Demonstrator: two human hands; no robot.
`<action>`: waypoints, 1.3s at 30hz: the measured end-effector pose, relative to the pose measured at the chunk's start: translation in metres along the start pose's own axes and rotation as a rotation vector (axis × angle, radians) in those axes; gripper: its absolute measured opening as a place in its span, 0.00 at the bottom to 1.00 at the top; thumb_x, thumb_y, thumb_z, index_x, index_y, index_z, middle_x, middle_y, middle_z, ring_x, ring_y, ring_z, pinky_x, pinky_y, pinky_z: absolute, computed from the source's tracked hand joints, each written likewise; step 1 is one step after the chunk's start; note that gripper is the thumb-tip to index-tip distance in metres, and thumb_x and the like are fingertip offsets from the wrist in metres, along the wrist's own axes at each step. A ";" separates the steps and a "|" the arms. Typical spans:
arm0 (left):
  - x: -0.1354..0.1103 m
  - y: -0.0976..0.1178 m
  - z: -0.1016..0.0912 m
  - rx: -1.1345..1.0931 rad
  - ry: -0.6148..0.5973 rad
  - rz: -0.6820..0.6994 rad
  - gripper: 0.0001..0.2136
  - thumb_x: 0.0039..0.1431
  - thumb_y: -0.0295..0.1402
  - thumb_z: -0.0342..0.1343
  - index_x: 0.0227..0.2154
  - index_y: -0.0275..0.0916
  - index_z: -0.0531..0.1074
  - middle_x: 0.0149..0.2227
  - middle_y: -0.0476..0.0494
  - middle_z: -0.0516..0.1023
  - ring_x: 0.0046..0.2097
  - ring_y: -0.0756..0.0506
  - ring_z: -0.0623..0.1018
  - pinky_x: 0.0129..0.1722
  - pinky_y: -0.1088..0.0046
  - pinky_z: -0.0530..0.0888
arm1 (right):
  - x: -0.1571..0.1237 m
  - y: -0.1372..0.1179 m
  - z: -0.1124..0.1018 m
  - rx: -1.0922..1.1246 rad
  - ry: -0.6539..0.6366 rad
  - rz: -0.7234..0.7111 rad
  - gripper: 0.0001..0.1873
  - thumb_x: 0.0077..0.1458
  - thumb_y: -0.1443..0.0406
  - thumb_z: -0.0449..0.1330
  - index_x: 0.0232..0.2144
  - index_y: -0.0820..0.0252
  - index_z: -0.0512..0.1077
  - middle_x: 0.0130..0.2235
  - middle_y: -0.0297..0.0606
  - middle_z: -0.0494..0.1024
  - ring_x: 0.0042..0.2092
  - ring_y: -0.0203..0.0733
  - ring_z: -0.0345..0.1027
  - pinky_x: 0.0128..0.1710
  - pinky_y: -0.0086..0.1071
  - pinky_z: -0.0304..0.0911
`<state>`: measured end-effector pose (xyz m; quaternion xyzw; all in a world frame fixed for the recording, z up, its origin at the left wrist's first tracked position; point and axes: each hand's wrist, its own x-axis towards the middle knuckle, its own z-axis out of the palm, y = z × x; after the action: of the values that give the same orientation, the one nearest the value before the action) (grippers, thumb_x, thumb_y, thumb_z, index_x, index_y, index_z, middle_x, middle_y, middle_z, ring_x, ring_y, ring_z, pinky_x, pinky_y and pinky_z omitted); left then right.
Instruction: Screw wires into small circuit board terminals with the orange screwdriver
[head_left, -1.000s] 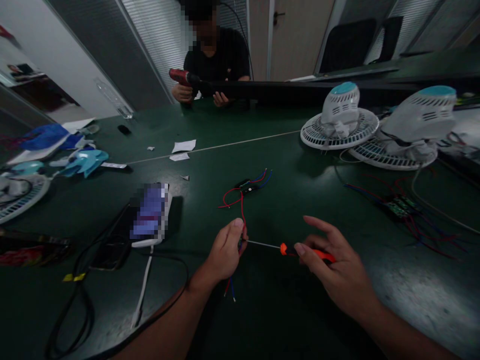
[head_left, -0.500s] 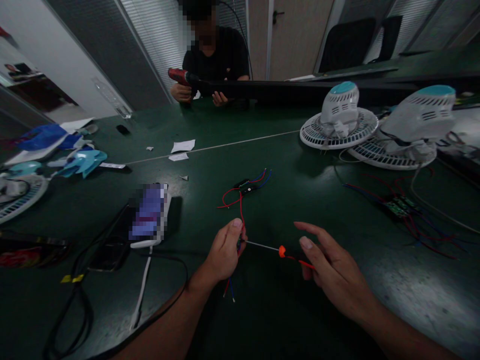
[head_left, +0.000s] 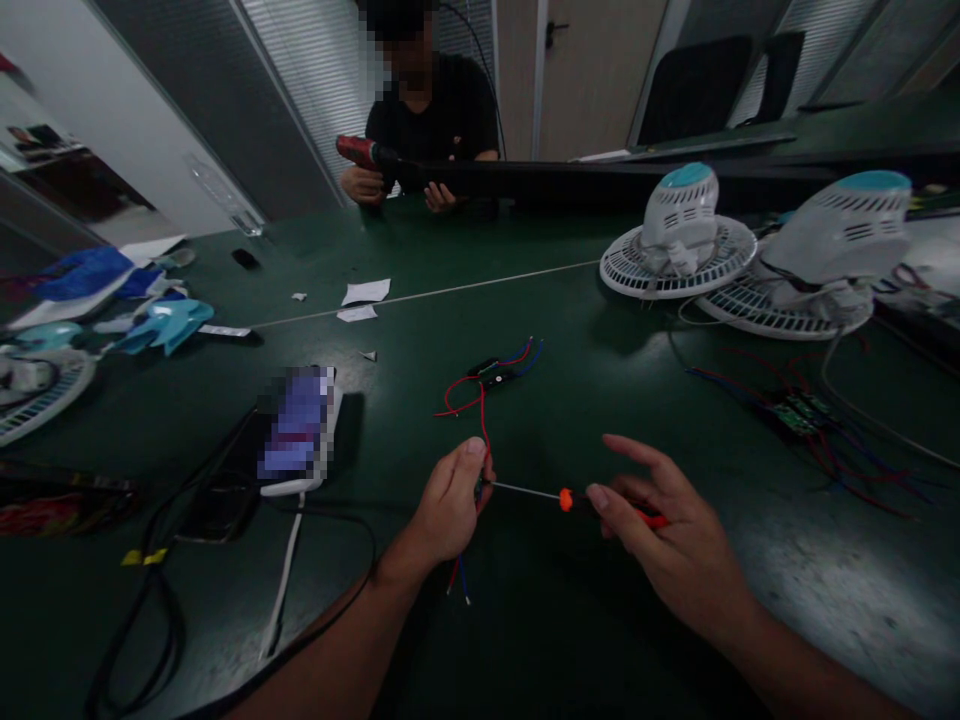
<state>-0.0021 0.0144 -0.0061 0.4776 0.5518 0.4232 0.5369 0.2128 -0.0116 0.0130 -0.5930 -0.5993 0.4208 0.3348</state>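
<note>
Orange screwdriver (head_left: 566,499) between hands (head_left: 451,502), handle in right.

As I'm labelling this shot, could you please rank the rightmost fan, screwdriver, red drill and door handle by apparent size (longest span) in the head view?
1. Rightmost fan
2. Screwdriver, partly covered by the right hand
3. Red drill
4. Door handle

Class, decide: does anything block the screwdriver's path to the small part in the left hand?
Nothing visible does: the screwdriver runs unobstructed from the right hand to the left hand, which partly hides the small part it grips.
</note>
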 end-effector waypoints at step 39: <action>0.000 0.005 0.002 -0.005 0.025 0.003 0.23 0.59 0.54 0.44 0.21 0.39 0.64 0.17 0.55 0.61 0.19 0.53 0.60 0.20 0.77 0.61 | 0.000 0.002 0.001 0.025 -0.014 -0.036 0.26 0.59 0.55 0.55 0.56 0.59 0.57 0.27 0.31 0.74 0.26 0.39 0.70 0.25 0.32 0.63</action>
<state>0.0003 0.0150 -0.0012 0.4719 0.5566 0.4313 0.5305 0.2130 -0.0122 0.0113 -0.5749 -0.6070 0.4262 0.3457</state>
